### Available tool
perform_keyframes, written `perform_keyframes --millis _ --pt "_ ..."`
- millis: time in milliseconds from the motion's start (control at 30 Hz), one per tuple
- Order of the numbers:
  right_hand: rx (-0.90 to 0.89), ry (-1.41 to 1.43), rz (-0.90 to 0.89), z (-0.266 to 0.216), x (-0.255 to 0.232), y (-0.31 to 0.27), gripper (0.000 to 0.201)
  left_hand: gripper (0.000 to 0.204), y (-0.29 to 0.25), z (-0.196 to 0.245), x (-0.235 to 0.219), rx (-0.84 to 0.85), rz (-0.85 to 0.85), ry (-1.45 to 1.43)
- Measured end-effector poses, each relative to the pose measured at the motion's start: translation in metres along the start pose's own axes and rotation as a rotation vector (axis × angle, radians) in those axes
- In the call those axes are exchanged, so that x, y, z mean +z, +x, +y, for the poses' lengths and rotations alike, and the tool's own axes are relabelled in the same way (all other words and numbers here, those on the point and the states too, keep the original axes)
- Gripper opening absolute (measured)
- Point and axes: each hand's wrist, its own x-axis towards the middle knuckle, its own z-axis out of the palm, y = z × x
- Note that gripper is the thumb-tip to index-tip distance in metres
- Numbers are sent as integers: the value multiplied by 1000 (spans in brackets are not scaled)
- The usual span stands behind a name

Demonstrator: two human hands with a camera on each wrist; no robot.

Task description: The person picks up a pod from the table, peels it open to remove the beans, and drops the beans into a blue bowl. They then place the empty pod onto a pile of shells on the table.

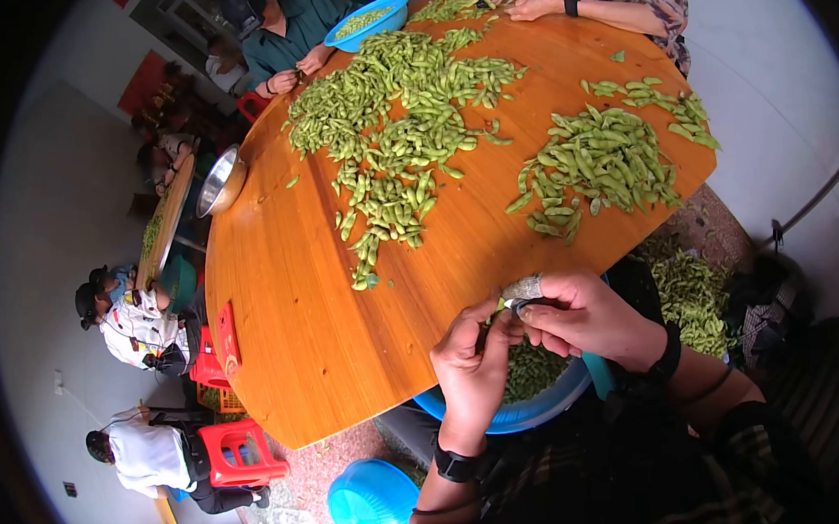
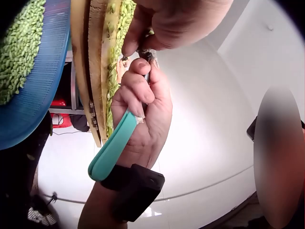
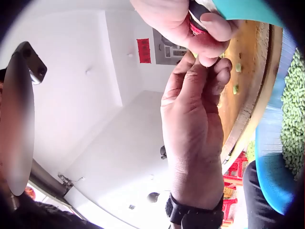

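In the head view my left hand and my right hand meet at the table's near edge, above a blue basin of shelled green beans. Thumb and fingers of the left hand pinch a small green bean pod, mostly hidden by the fingertips. My right hand grips a tool with a teal handle; the handle sticks out below the palm. The tool's dark end is at the left fingertips. A greyish wrap covers a right finger.
Heaps of green pods lie on the wooden table. Two people work across it, near a blue bowl. A metal bowl stands at the left edge. Red stools and another blue basin are on the floor.
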Motion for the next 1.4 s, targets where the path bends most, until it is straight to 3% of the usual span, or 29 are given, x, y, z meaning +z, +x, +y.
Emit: perform_keyframes --millis 167,233,367,433,500,533,700,833,967,1100,1167,1233,1300,1400 --pt "4 88 -39 2 1 1 12 19 0 3 -6 -38 -33 -145" --pt "38 116 -58 -4 1 0 12 19 2 3 -15 -255 -38 -504" --pt "132 216 -90 -11 -1 1 13 23 4 3 -24 -423 -60 -750" --pt "147 226 -94 -8 0 2 13 22 1 9 -15 -341 -31 -582" --pt "29 41 -81 -3 4 3 12 21 0 14 -7 -257 3 -417" --pt "60 26 -58 -12 9 -1 12 18 -1 15 -5 -189 4 -326" --pt "52 118 -66 -2 10 2 12 12 -1 10 -4 -58 -8 -86" --pt "32 151 -44 1 12 1 14 15 -2 6 -6 -70 -16 -99" --pt "60 192 -21 -1 12 -2 14 22 1 8 -5 -180 147 -399" --pt "28 166 159 -5 9 -5 17 20 6 2 -19 -220 289 -426" --pt "11 183 226 -4 7 -4 17 18 8 1 -22 -149 328 -433" --pt "-150 -89 287 4 6 2 20 16 10 1 -24 -205 301 -520" --pt "-103 -65 201 10 11 7 20 14 10 -2 -21 -222 242 -604" --pt "-90 12 131 11 18 10 15 14 9 7 -4 -156 246 -461"
